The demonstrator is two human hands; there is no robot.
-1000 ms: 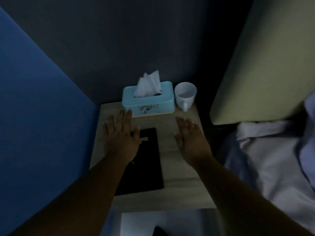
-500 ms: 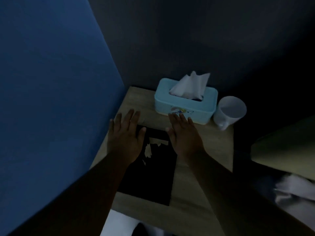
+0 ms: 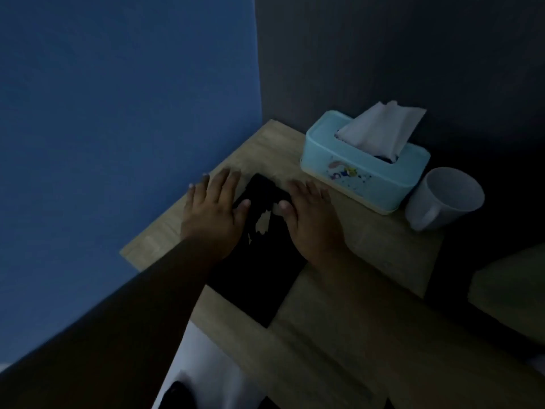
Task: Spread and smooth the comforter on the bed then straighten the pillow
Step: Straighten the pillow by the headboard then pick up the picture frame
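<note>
Left hand [image 3: 212, 215] and right hand [image 3: 314, 222]: palms down, fingers straight and slightly spread, thumbs turned toward each other. Both bare forearms reach forward, and the hands lie side by side over the bedside table [image 3: 371, 249], toward its far left corner.

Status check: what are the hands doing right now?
Both open: left hand, right hand flat over the table. Comforter, pillow untouched. Tissue box, cup nearby.
</note>
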